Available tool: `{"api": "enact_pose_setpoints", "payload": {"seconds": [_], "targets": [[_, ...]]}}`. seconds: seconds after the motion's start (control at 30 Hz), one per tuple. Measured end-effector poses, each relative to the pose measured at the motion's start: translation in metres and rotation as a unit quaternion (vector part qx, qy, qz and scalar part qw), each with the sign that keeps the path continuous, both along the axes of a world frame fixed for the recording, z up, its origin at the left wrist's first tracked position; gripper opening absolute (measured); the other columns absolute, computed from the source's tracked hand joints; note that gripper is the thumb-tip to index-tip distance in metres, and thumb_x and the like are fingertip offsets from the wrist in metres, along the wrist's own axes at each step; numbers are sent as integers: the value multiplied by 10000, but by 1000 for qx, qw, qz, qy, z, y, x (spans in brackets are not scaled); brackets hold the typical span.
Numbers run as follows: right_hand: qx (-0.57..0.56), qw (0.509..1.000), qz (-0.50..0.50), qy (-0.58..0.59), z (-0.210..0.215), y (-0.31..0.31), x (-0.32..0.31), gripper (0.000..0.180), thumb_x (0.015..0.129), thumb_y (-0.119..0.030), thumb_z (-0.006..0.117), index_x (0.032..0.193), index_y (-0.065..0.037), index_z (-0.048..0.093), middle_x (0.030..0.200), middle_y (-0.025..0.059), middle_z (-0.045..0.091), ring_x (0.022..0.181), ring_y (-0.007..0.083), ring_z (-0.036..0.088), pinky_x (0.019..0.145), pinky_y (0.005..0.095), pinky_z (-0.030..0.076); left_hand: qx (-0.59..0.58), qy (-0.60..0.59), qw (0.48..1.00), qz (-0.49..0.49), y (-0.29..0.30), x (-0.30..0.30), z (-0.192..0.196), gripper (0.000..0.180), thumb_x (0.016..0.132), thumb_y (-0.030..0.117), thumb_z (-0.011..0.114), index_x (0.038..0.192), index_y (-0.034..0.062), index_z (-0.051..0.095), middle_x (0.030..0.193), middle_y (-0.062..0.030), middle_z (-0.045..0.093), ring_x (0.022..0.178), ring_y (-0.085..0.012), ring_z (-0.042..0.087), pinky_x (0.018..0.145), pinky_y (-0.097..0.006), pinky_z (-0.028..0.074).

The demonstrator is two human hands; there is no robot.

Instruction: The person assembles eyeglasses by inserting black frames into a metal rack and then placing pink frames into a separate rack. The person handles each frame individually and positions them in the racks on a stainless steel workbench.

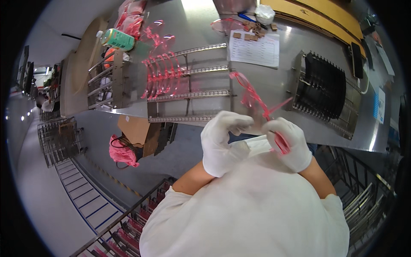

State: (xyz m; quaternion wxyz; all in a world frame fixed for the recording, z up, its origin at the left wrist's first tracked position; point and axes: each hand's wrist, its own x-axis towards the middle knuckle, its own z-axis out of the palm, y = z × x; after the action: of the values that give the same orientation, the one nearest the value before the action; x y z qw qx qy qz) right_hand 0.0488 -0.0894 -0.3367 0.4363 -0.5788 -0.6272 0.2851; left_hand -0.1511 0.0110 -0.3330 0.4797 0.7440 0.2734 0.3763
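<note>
My right hand (289,143), in a white glove, is closed on a pink plastic film (281,142). Some of it shows between the fingers, and a narrow pink strip (280,104) sticks up past the fingertips. Beyond that hand, crumpled pink clear film (249,91) stretches over the metal table; I cannot tell whether it joins the held piece. My left hand (224,141), gloved too, is beside it with fingers bent and thumb apart, and nothing shows in it. Left of centre, a slotted metal rack (188,95) holds several curved clear pink pieces (162,77) upright.
A second rack with black curved pieces (321,85) stands on the right. Behind are a printed sheet (254,53), small brown blocks (252,32) and blue-handled pliers (247,17). A green-labelled bottle (117,39) stands at the far left. Below the table edge is a cardboard box (139,130).
</note>
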Motion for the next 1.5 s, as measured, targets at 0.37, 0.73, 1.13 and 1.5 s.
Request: {"api": "enact_pose_setpoints", "payload": {"seconds": [0.37, 0.73, 1.13, 1.5], "targets": [[97, 985, 140, 20, 1, -3, 11, 427, 618, -105, 748, 1037, -88, 665, 798, 72, 577, 642, 290, 571, 566, 360, 442, 34, 42, 989, 140, 21, 7, 17, 622, 619, 58, 875, 1214, 53, 695, 1191, -125, 694, 1022, -260, 693, 907, -364, 551], [102, 984, 143, 33, 1, -2, 10, 339, 670, -67, 737, 1004, -86, 679, 727, 56, 565, 565, 270, 552, 506, 355, 421, 7, 33, 991, 133, 19, 2, 19, 570, 614, -138, 726, 1168, -7, 704, 1140, -125, 706, 969, -184, 689, 904, -309, 530], [-175, 634, 121, 743, 10, 14, 15, 621, 1054, -569, 450, 1364, -35, 515, 918, 96, 674, 633, 101, 540, 569, 244, 454, -124, -224, 965, -50, 53, -19, 10, 1062, 882, 736, 618, 1550, -49, 360, 1592, -214, 384, 1448, -360, 441, 1212, -484, 309], [-333, 324, 91, 881, -16, 23, -16, 816, 960, -746, 497, 1468, -108, 475, 1040, 94, 740, 452, 37, 374, 465, 188, 332, -228, -43, 969, 91, 22, -4, 25, 247, 971, 32, 560, 790, -51, 706, 726, -102, 718, 683, -196, 670, 966, -423, 530]]}}
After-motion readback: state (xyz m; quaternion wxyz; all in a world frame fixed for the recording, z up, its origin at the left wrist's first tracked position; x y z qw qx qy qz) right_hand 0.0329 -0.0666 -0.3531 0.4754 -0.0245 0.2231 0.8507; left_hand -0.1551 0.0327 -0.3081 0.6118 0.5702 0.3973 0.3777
